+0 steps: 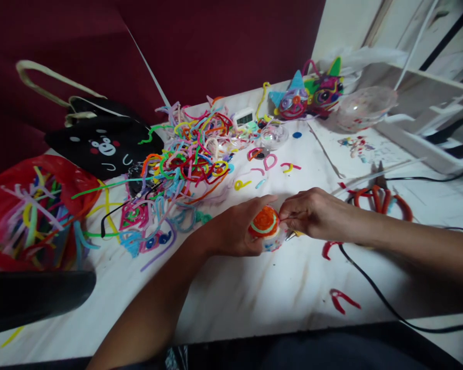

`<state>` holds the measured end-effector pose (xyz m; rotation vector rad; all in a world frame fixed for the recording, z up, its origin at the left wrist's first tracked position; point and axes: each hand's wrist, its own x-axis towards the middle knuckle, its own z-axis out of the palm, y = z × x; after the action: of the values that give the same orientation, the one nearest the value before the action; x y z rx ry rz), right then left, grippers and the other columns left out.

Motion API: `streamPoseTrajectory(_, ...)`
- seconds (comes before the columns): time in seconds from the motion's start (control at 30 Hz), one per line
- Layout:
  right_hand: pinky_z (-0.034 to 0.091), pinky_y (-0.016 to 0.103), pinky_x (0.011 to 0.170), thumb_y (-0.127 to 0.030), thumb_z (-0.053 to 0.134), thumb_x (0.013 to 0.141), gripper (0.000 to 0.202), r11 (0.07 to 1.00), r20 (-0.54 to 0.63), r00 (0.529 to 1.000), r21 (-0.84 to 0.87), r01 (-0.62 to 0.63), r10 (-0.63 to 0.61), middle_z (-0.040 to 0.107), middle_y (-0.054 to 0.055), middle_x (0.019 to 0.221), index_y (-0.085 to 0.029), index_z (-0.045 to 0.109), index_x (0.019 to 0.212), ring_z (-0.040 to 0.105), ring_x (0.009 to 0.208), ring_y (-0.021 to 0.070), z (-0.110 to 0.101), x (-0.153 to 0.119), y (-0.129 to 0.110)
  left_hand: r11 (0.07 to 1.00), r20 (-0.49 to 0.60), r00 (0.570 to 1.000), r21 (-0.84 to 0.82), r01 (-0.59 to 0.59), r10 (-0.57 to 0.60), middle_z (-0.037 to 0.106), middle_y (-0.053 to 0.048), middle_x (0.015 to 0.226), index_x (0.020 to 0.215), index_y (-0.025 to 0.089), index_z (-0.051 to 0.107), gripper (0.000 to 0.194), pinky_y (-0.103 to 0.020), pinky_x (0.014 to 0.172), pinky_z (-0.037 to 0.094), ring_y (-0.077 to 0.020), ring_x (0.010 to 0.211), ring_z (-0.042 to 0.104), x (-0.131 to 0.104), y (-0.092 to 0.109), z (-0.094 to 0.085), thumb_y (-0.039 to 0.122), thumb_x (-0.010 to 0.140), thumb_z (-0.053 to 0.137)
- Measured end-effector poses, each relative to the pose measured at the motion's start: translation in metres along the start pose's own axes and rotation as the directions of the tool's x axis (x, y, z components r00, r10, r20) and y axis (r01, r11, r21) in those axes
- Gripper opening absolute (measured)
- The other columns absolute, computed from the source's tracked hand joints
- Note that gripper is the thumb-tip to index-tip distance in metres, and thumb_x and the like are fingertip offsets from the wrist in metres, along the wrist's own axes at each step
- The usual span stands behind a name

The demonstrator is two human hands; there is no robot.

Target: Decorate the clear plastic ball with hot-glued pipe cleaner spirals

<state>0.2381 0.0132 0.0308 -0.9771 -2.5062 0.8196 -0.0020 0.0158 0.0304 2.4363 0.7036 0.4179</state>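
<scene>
My left hand (241,228) is wrapped round a see-through plastic ball (273,241) whose top carries a coiled orange pipe cleaner patch (265,218) with a pale stripe. Against the ball's right side, my right hand (306,213) is closed in a pinch. A trace of red shows at its fingertips, too small to name. Red-handled pliers (380,198) lie beyond my right forearm. Cut red pipe cleaner pieces (343,300) rest on the white table (247,308), on the near side of that arm.
A heap of coloured pipe cleaners (193,149) spreads behind my left hand. At left are a red bag (73,177) of more pipe cleaners and a black bag (111,139). Two finished pipe cleaner heads (293,103) stand at the back. A black cable (374,293) crosses the right side.
</scene>
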Motion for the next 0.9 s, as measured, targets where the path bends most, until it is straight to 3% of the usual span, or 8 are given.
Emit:
streamPoseTrajectory(0.3, 0.039, 0.026, 0.058, -0.016, 0.056, 0.086, 0.014, 1.0, 0.012, 1.0, -0.007, 0.02, -0.02, 0.07, 0.003, 0.072, -0.017, 0.068, 0.081, 0.063, 0.063, 0.0142, -0.001, 0.001, 0.0, 0.972, -0.012, 0.995, 0.215, -0.098, 0.103, 0.057, -0.014, 0.132, 0.14, 0.018, 0.031, 0.074, -0.048, 0.101, 0.048, -0.0295, 0.12, 0.057, 0.001, 0.012, -0.002, 0.015, 0.07, 0.056)
streamPoseTrajectory(0.47, 0.039, 0.026, 0.058, -0.017, 0.056, 0.086, 0.014, 1.0, 0.023, 0.999, -0.002, 0.024, -0.024, 0.071, 0.003, 0.072, -0.017, 0.068, 0.08, 0.063, 0.062, 0.0142, -0.001, 0.002, 0.002, 0.971, -0.017, 0.991, 0.203, -0.124, 0.131, 0.059, -0.012, 0.13, 0.14, 0.02, 0.03, 0.073, -0.044, 0.101, 0.048, -0.0267, 0.118, 0.058, 0.002, 0.011, -0.002, 0.013, 0.071, 0.055)
streamPoseTrajectory(0.67, 0.04, 0.026, 0.057, -0.015, 0.056, 0.085, 0.013, 1.0, 0.05, 0.999, 0.004, 0.018, -0.018, 0.072, 0.003, 0.074, -0.018, 0.069, 0.083, 0.063, 0.063, 0.0139, -0.003, 0.003, 0.002, 0.982, 0.006, 0.997, 0.169, -0.082, 0.082, 0.058, -0.01, 0.133, 0.14, 0.024, 0.028, 0.074, -0.045, 0.105, 0.045, -0.0265, 0.122, 0.057, 0.002, 0.012, -0.004, 0.013, 0.071, 0.054)
streamPoseTrajectory(0.9, 0.042, 0.027, 0.063, -0.009, 0.053, 0.085, 0.019, 0.999, 0.109, 0.993, -0.013, 0.04, -0.038, 0.073, 0.002, 0.076, -0.019, 0.069, 0.085, 0.064, 0.069, 0.0145, -0.009, 0.007, 0.001, 0.988, 0.007, 0.997, 0.137, -0.072, 0.072, 0.059, -0.011, 0.132, 0.139, 0.022, 0.032, 0.073, -0.045, 0.103, 0.045, -0.0278, 0.122, 0.057, 0.002, 0.011, -0.005, 0.014, 0.071, 0.055)
